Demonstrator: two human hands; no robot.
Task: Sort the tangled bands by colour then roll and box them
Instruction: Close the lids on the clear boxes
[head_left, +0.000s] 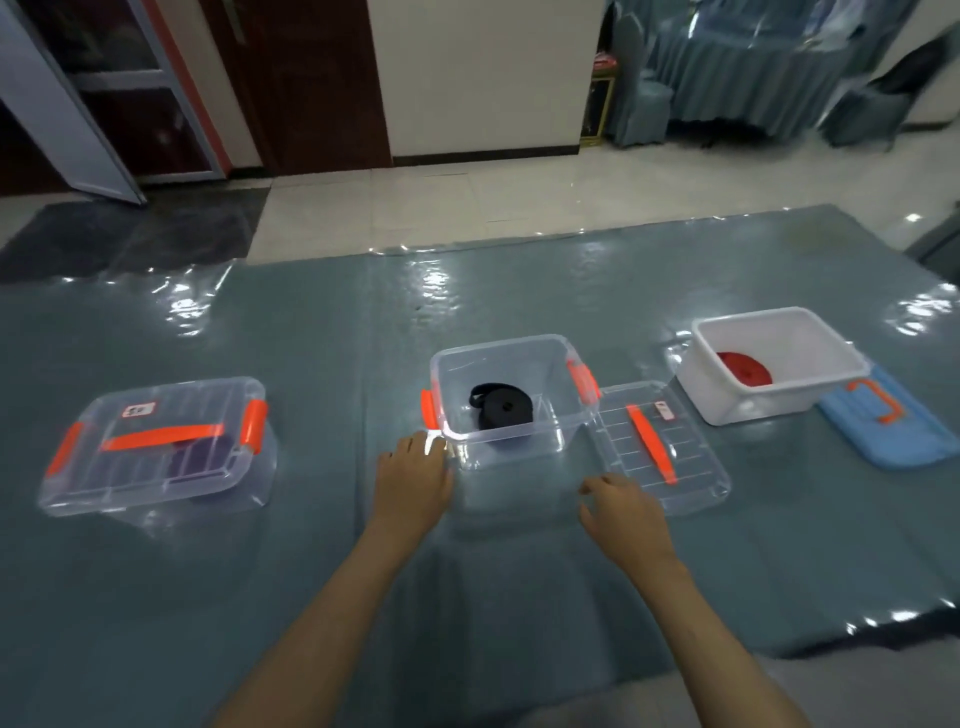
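Observation:
A rolled black band (503, 410) lies inside the open clear box (550, 441) at the table's middle. Its clear lid (691, 483) with an orange handle lies flat just right of it. A rolled red band (744, 369) sits in the white box (779, 402) at the right. On the left, a closed clear box (156, 483) holds a dark purple roll (202, 454). My left hand (415, 480) touches the open box's near left corner, fingers relaxed. My right hand (623, 514) hovers at the lid's near left corner, fingers loosely bent, holding nothing.
A blue lid (893, 431) with an orange handle lies beside the white box at the far right. The table is covered by a shiny blue-grey sheet (311, 571). Draped chairs (639, 104) and a doorway stand beyond the far edge.

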